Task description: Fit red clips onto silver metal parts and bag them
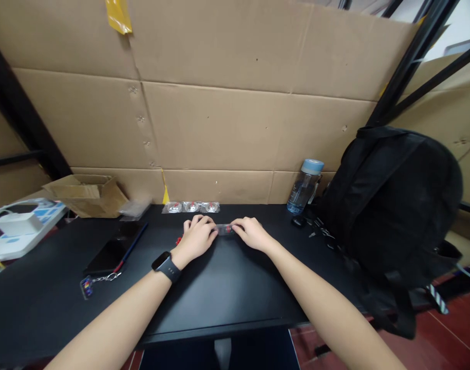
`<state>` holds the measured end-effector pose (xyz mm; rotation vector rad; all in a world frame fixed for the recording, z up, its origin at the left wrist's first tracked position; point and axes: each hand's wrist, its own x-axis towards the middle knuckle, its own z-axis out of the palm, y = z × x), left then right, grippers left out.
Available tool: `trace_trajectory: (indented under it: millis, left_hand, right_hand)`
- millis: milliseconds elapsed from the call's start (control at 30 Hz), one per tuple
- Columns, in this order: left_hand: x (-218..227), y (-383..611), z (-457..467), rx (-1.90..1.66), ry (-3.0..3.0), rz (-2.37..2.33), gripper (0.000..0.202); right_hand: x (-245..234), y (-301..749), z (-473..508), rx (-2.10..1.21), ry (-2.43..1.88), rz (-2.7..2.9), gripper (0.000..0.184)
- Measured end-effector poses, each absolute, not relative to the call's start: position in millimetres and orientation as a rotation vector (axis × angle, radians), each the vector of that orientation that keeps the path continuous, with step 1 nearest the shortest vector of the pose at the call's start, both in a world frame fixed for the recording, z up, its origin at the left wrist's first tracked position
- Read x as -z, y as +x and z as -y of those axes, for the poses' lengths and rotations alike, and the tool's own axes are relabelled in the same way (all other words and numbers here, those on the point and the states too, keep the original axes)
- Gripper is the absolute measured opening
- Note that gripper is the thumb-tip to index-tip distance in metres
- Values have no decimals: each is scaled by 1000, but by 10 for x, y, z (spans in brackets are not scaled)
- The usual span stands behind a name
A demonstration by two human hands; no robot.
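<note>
A small clear plastic packet (224,229) with something red and dark in it lies between my hands, low over the black table. My left hand (198,235), with a dark watch (166,266) on the wrist, has its fingers curled and its thumb at the packet's left end. My right hand (251,233) pinches the right end between thumb and fingers. A small red thing (179,240) peeks out beside my left hand, mostly hidden by it. Behind, three clear packets with silvery round contents and red marks (191,207) lie in a row along the cardboard wall.
To the left are a dark phone (113,250), a pen (130,246), a keychain (87,288), an open cardboard box (94,208) and a white power strip (24,231). On the right stand a water bottle (304,187) and a black backpack (400,216); keys (315,226) lie between them.
</note>
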<state>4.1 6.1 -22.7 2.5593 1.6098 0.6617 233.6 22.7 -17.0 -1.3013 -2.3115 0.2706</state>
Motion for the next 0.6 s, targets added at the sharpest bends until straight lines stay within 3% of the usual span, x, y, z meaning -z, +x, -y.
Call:
trace_trajectory:
  millis: [233,400,600]
  left_hand:
    - [249,61,-67,-668,2523,-1595,25]
    - [279,73,-72,-709,2536,-1614,24]
    - [264,70,-63,-763,2555,-1652,14]
  right_hand:
    - [158,2316,-191,-399,-1384,2188,24]
    - [125,2303,-100,-280,-1414,2286,76]
    - [129,2275,-46,-116,-1454,2320,54]
